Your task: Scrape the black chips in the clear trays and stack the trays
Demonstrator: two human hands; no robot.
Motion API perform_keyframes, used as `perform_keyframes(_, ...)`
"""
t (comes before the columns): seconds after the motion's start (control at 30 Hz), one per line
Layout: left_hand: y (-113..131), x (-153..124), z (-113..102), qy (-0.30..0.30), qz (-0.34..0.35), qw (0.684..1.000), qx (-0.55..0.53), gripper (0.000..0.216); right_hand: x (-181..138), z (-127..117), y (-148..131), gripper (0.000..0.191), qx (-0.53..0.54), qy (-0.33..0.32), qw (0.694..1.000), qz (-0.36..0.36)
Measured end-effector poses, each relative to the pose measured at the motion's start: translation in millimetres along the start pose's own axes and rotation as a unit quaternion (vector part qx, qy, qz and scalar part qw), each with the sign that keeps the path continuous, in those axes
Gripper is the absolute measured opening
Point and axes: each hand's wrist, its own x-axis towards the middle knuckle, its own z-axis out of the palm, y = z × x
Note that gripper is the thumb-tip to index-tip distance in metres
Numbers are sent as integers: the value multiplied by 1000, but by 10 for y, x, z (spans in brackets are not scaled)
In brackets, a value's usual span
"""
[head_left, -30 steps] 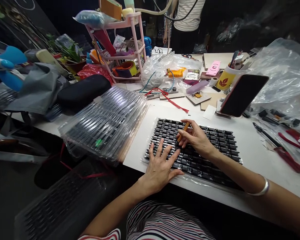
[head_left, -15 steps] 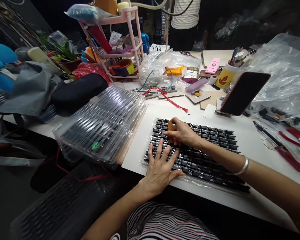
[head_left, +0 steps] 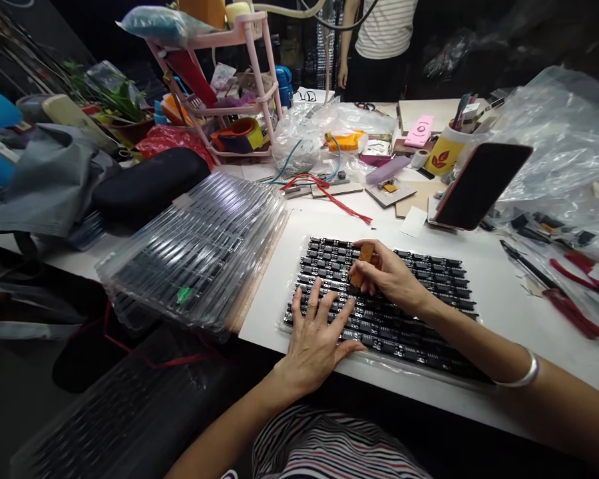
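Observation:
A clear plastic tray (head_left: 282,324) lies on the white table, filled with rows of small black electronic parts (head_left: 429,276). My left hand (head_left: 315,339) rests with its fingers spread over the tray's near left part, fingertips on the rows. Over the middle of the rows, my right hand (head_left: 387,274) is closed around a small flat orange-brown piece (head_left: 364,263), held tilted with its lower end down by the parts. My right hand and forearm hide some of the rows.
To the left is a stack of clear trays (head_left: 204,246). A phone (head_left: 483,186) leans on a stand behind the right side. Pliers (head_left: 574,313) lie at the right. A pink rack (head_left: 257,73), red cord (head_left: 344,207) and yellow mug (head_left: 446,153) stand farther back, with a person (head_left: 384,33) beyond.
My right hand has moved right and slightly nearer with the orange-brown piece, which shows more fully now. My left hand keeps its place on the tray. The view has shifted slightly.

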Motion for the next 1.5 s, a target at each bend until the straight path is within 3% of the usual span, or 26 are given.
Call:
perform_keyframes(0.27,29,-2,0,1,-4,1000,1,53,38,23,66,36,56,-48,997,10)
perform_keyframes(0.43,62,27,-89,-28,-12,1000,-4,62,-18,-76,-98,45,34,-20,999,6)
perform_keyframes(0.57,-129,176,-124,-51,-49,997,4,74,-211,-419,-218,50,29,88,995,-41)
perform_keyframes(0.7,-377,282,-106,-92,-123,988,-1,86,-465,-896,-70,49,33,229,973,-12)
perform_keyframes(0.83,-473,292,-139,-150,-108,982,-46,86,-639,-1263,148,49,59,320,945,9)
perform_keyframes(0.93,-547,382,-157,-140,-116,982,-59,85,-706,-1400,223,46,84,364,928,2)
perform_keyframes(1.03,-659,547,-109,-123,-139,981,-53,82,-753,-1442,259,45,107,379,919,-3)
perform_keyframes(1.23,-765,713,-1,-169,-138,975,-53,84,-846,-1429,309,49,112,374,921,4)
perform_keyframes(1.37,-816,802,-1,-145,-155,977,-25,83,-875,-1416,271,50,107,367,924,-18)
perform_keyframes(1.5,-823,937,30,-157,-126,980,-1,78,-897,-1399,232,48,95,363,927,-22)
